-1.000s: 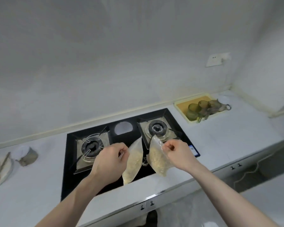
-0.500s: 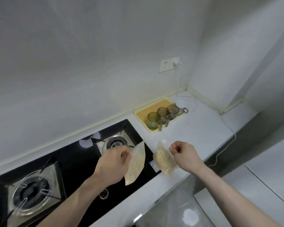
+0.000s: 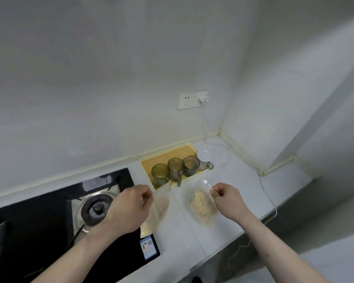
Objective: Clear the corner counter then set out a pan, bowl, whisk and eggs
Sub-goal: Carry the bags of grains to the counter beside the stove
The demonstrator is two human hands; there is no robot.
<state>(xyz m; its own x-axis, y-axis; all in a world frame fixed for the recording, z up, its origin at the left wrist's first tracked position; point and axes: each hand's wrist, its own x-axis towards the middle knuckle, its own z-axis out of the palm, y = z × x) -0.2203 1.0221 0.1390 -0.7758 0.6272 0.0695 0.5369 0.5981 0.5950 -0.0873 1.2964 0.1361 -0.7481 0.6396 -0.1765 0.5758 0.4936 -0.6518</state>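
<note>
We hold two clear bags above the white tabletop [image 3: 243,180]. Our left hand [image 3: 129,209] pinches the top of the pale bag [image 3: 160,205], which hangs over the stove's right edge. Our right hand [image 3: 227,201] pinches the top corner of the grain-filled bag [image 3: 201,205], which hangs over bare tabletop. Behind them, a yellow tray [image 3: 168,158] by the wall carries four glass cups [image 3: 175,166]. A gas stove [image 3: 49,217] lies to the left. A white cord [image 3: 268,197] trails from the wall socket [image 3: 192,100] across the corner.
</note>
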